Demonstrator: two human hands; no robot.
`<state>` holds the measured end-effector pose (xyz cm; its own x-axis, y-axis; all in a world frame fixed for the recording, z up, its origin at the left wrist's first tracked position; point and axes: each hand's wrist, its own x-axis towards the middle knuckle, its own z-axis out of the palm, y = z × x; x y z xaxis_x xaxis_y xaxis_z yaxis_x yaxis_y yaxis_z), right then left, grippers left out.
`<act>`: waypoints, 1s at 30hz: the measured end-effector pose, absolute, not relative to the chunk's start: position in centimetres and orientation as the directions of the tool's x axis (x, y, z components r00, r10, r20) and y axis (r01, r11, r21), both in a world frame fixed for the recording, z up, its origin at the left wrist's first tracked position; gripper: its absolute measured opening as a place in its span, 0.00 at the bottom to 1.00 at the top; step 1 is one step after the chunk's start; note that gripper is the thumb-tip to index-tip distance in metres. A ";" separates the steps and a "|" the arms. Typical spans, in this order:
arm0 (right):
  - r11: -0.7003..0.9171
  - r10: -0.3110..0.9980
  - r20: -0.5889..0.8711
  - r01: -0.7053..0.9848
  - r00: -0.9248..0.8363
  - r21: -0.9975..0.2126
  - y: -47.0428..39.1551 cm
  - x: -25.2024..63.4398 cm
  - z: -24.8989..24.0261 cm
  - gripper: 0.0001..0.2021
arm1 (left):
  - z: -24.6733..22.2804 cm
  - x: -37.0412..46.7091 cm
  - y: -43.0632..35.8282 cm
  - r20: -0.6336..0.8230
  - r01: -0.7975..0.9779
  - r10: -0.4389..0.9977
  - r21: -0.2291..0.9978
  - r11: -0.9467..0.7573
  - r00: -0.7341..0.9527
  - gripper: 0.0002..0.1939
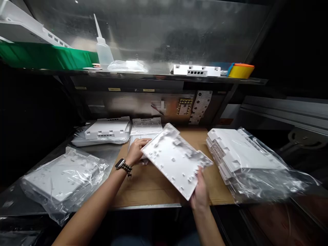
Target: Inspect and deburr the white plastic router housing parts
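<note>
A white plastic housing (174, 160) is held tilted over the brown cardboard, its inner face with small posts and clips toward me. My left hand (137, 150), with a watch and a beaded bracelet at the wrist, grips its upper left corner. The fingers of my right hand (200, 189) hold its lower right edge. Behind my left hand lie more white parts (146, 125). To the right of the held housing is a stack of white housings (238, 150), partly in clear plastic.
A bagged white housing (61, 174) lies at the left, with stacked housings (109, 130) behind it. The metal shelf (159, 77) above carries a green bin (48, 56), a squeeze bottle (104, 53), a white part (196, 70) and a yellow container (241, 71).
</note>
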<state>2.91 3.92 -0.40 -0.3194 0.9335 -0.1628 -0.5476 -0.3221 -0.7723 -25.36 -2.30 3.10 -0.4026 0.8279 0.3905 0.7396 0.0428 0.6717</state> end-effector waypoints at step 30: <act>0.273 0.940 0.253 0.060 -0.229 -0.960 -1.6 6.1 -4.4 0.29 | 6.5 -18.0 -2.0 0.533 0.923 0.822 0.385 -0.023 -0.202 0.31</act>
<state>6.09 -1.59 -4.39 -0.2291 0.9401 0.2525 0.0603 0.2726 -0.9602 -17.99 -2.04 6.52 -0.2020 0.8218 0.5328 0.9225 -0.0230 0.3853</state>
